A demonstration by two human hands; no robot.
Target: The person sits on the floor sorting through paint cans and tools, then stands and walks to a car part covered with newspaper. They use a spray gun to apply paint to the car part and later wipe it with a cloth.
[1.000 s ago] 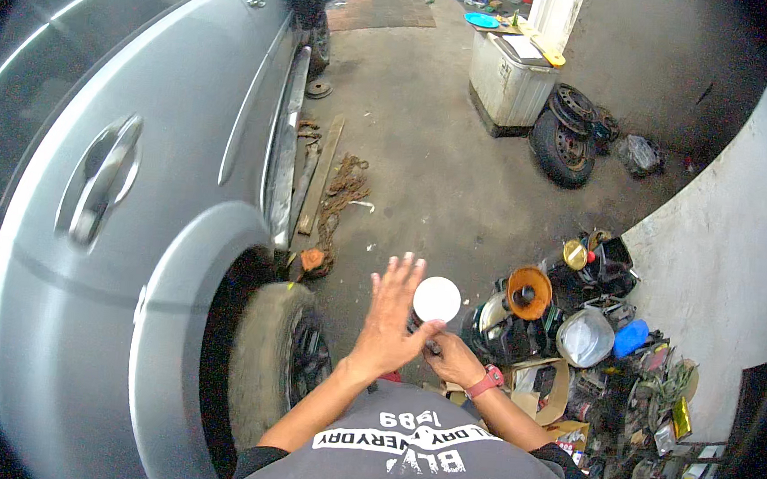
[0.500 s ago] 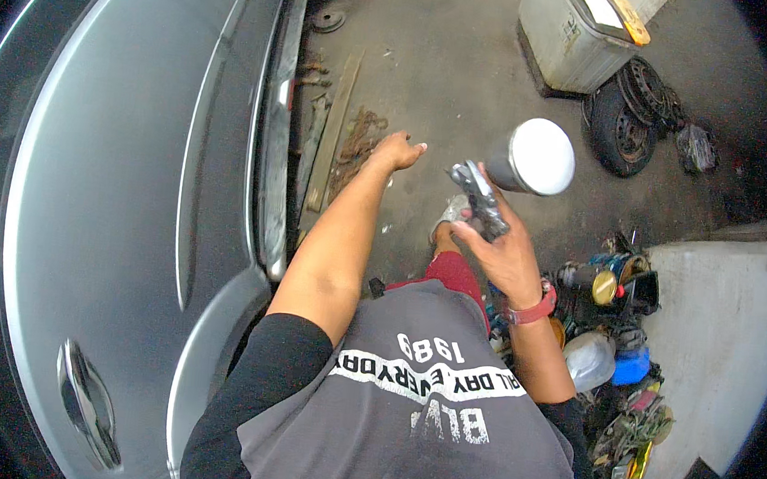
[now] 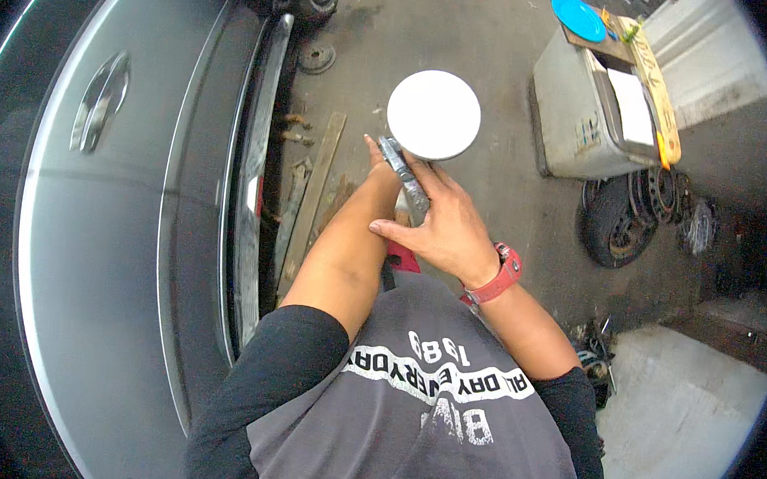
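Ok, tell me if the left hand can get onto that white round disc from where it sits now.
Probably yes. The left hand sits just below and left of the white round disc, with nothing between them. The right hand grips the tool's handle beside it, leaving the disc's face free.

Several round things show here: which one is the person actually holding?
The white disc, on a tool gripped by the right hand. The blue plate lies on the grey box; the tyre leans below it.
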